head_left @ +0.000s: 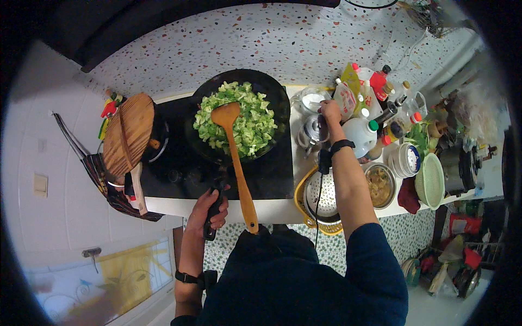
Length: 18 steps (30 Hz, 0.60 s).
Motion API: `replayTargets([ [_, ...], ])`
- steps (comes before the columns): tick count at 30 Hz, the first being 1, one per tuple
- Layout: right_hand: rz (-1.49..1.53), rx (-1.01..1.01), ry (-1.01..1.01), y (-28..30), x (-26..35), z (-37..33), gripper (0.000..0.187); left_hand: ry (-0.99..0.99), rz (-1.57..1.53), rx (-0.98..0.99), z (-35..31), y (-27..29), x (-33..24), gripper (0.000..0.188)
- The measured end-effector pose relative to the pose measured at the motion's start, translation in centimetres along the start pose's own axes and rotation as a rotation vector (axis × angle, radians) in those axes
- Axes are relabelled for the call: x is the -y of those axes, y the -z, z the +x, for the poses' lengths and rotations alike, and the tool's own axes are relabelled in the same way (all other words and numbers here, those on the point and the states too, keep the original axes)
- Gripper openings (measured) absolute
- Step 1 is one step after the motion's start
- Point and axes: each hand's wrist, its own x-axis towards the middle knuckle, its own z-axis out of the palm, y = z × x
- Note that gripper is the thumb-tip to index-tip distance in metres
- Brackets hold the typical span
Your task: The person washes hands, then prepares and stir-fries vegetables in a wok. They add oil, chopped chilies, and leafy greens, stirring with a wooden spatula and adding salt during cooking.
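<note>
My left hand (pixel 209 211) is closed round the black handle (pixel 216 209) of a dark wok (pixel 280 89) on the stove. Chopped green vegetables (pixel 253 122) are heaped in the wok. A wooden spatula (pixel 239 168) lies across them, its blade on the vegetables and its handle sticking out over the counter's front edge. At the back of the counter, my right hand (pixel 331 112) has its fingers closed at the edge of a clear jar with white contents (pixel 313 101). What the fingers grip there is too small to make out. A shiny lidded jar (pixel 312 130) stands just in front.
Bottles, among them a large jug (pixel 359 136), crowd the right counter. A metal bowl of food (pixel 380 186), a green basket (pixel 430 182) and a yellow basket with a metal strainer (pixel 321 198) are nearer. A round wooden lid (pixel 128 133) leans left of the stove (pixel 179 182).
</note>
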Motion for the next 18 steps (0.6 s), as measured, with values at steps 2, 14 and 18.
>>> replayTargets([
  [2, 0.128, -0.01, -0.037, -0.1, -0.8, 0.4, 0.026, 0.004, 0.007, 0.006, 0.0, 0.0, 0.0, 0.035],
  [14, 0.31, -0.244, -0.054, 0.1, -1.6, -0.8, 0.024, -0.041, 0.139, -0.033, 0.1, 0.3, 0.0, 0.036],
  [18, 0.468, -0.244, -0.13, 0.8, -0.8, -2.0, 0.025, -0.386, 0.641, -0.269, -0.2, -0.3, -0.2, 0.046],
])
